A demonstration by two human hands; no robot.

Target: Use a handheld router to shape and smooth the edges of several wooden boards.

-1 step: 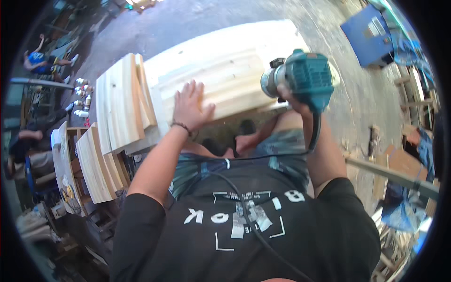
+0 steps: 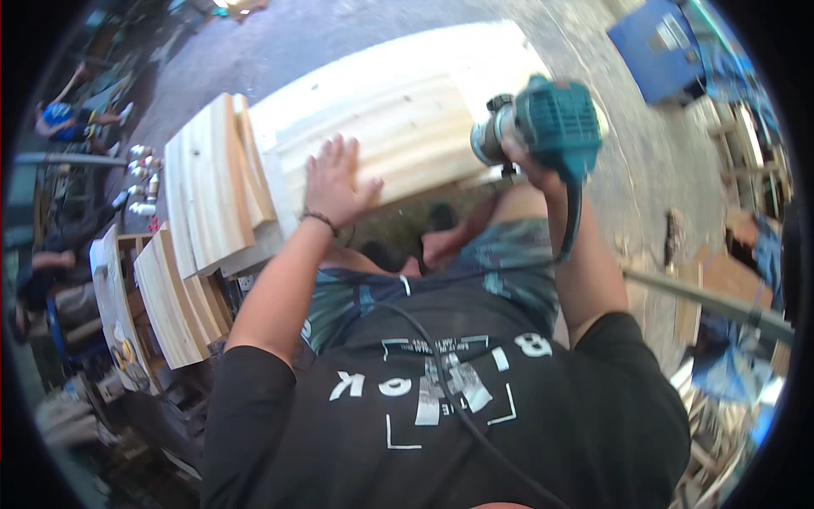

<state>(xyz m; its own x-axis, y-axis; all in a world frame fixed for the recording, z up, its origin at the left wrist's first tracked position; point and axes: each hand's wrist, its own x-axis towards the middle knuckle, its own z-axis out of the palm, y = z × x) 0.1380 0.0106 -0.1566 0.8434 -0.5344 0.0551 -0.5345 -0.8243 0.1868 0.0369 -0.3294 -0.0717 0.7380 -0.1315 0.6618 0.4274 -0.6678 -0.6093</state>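
Note:
A pale wooden board (image 2: 407, 131) lies flat on a white-topped bench (image 2: 487, 51) in front of me. My left hand (image 2: 341, 182) rests on its near left part, palm down with the fingers stretched out. In my right hand (image 2: 532, 163) is a teal trim router (image 2: 560, 123), tipped on its side at the board's right end. The fingers wrap around its metal base end. Whether the bit touches the wood is hidden. A black cord (image 2: 571, 225) runs from the router down across my lap and shirt.
Stacked pale boards (image 2: 203, 182) stand left of the bench, with more boards (image 2: 165, 297) nearer me. Several white bottles (image 2: 142, 182) are beyond them. A blue box (image 2: 657, 51) sits at the far right. A person (image 2: 64, 117) is at the far left.
The whole picture has shifted slightly up and left. My left hand stays flat on the board, and my right hand still grips the trim router at its right end.

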